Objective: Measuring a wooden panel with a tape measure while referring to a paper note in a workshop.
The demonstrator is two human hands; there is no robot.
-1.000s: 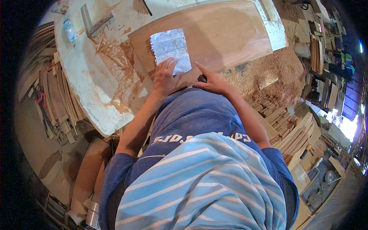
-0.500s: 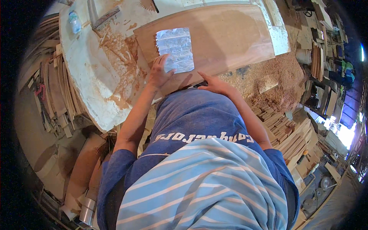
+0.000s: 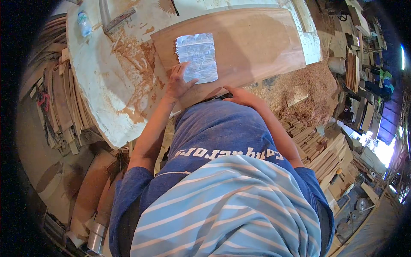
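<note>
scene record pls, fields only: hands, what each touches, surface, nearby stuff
left hand: left hand flat, fingers spread, on the lower left corner of the silvery sheet
right hand: right hand at the near edge of the wooden board, grip unclear
sheet: lies flat on the board
board: lies across the white worktable
debris: sawdust on the table left of the board
other: plastic bottle at far left; stacked wood pieces at right

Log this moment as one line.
left hand flat on pale sheet | right hand at wooden board near edge | worktable sawdust-covered
</note>
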